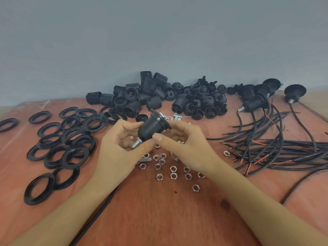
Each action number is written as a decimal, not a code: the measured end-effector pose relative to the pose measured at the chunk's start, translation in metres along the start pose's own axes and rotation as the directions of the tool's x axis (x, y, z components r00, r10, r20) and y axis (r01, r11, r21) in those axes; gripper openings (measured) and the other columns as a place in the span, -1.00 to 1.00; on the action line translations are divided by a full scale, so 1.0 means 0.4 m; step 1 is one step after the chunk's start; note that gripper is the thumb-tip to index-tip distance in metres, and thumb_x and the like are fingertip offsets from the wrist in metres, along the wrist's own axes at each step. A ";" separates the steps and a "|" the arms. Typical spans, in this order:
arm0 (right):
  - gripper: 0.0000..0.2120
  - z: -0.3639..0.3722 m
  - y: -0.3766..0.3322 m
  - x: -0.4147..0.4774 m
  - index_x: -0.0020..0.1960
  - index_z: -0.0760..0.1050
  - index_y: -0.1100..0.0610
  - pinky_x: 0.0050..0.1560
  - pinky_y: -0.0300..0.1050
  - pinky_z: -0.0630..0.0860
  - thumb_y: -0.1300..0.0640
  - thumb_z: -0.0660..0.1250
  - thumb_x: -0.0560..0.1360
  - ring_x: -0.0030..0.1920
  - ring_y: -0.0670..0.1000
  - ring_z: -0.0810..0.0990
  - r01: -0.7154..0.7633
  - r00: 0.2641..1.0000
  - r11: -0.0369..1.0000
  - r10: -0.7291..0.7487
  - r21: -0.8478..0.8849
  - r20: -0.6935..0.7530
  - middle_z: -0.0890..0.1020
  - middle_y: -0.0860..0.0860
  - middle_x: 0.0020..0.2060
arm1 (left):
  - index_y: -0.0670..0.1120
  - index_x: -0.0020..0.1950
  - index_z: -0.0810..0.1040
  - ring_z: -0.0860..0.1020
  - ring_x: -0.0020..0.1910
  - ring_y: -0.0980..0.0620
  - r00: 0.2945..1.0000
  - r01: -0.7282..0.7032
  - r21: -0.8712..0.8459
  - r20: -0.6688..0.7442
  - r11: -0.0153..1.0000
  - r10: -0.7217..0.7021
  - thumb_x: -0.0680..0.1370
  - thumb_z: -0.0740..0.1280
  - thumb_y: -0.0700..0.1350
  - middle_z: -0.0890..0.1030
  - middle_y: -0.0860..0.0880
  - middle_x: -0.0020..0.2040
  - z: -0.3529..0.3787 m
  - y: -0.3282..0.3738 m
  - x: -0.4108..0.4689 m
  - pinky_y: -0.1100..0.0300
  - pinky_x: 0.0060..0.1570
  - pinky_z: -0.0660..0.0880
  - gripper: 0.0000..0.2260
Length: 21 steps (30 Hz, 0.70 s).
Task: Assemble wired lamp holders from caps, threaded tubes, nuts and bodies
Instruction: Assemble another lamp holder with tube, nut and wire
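The left hand (117, 150) and right hand (184, 150) grip one holder (152, 127), likely half-built, above the table's (159, 210) middle; a few done ones (255, 102) lie at the far right corner, but piles of bodies (134, 96), caps (200, 102) and nuts (173, 172) wait.

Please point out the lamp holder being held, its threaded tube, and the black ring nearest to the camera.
Lamp holder (152, 127): head view, on its black body.
Threaded tube (137, 144): head view, on the bare metal end.
Ring (26, 194): head view, on its left rim.
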State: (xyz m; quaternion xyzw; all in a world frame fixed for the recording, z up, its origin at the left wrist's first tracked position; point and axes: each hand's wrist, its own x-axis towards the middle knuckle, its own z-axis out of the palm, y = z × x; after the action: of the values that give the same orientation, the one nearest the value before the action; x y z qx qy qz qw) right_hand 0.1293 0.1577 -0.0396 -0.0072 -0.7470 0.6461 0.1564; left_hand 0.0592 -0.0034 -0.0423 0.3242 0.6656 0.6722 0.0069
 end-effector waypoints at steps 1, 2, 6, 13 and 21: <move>-0.76 0.005 -0.002 -0.002 0.14 0.58 0.05 -0.32 -0.41 0.47 0.14 0.47 0.48 -0.34 -0.21 0.62 0.010 1.000 0.999 -0.009 0.046 -0.024 0.71 -0.09 -0.21 | 0.14 -0.03 0.58 0.57 -0.39 0.23 1.000 -0.008 0.010 0.010 1.000 0.008 0.30 0.62 0.01 0.69 -0.02 -0.09 0.000 0.001 -0.001 0.44 -0.47 0.43 -0.68; -0.73 0.010 -0.005 -0.005 0.16 0.57 0.07 -0.30 -0.39 0.50 0.17 0.48 0.47 -0.30 -0.18 0.65 0.009 0.999 0.995 -0.004 0.095 -0.052 0.71 -0.07 -0.19 | 0.18 -0.03 0.59 0.58 -0.37 0.23 1.000 -0.016 0.008 0.022 1.000 0.016 0.31 0.60 0.00 0.69 -0.01 -0.07 0.000 0.002 -0.002 0.44 -0.45 0.44 -0.69; -0.72 0.019 -0.020 -0.010 0.10 0.49 0.14 -0.18 -0.21 0.62 0.14 0.49 0.45 -0.13 0.04 0.72 -0.005 0.976 0.969 0.059 0.248 -0.211 0.72 0.08 -0.15 | 0.19 0.05 0.58 0.58 -0.42 0.09 0.998 -0.036 0.021 0.052 0.999 0.034 0.33 0.54 0.03 0.69 0.02 0.02 -0.004 0.000 -0.003 0.32 -0.48 0.48 -0.66; -0.61 0.031 -0.031 -0.015 0.24 0.48 0.12 -0.02 -0.20 0.61 0.20 0.48 0.45 -0.02 -0.02 0.70 0.021 0.975 0.948 0.052 0.316 -0.218 0.71 0.05 -0.03 | 0.09 0.23 0.57 0.54 -0.52 -0.04 0.993 -0.029 0.000 0.116 1.000 0.029 0.40 0.52 -0.04 0.65 -0.03 0.08 0.000 -0.011 -0.011 0.17 -0.59 0.48 -0.59; -0.47 -0.049 -0.079 0.011 0.18 0.52 0.28 -0.32 -0.18 0.61 0.06 0.52 0.29 -0.19 0.12 0.67 0.072 0.892 0.849 0.180 0.523 -0.416 0.70 0.15 -0.09 | 0.06 0.10 0.62 0.62 -0.39 -0.01 0.983 -0.045 0.092 0.183 0.995 0.028 0.50 0.35 0.04 0.69 -0.03 -0.07 -0.001 -0.007 -0.016 0.22 -0.40 0.55 -0.79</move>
State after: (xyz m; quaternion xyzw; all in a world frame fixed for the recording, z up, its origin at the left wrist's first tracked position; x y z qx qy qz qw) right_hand 0.1361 0.1725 -0.0056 -0.1349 -0.4846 0.8098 0.3018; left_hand 0.0628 -0.0062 -0.0476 0.3964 0.6876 0.6071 0.0397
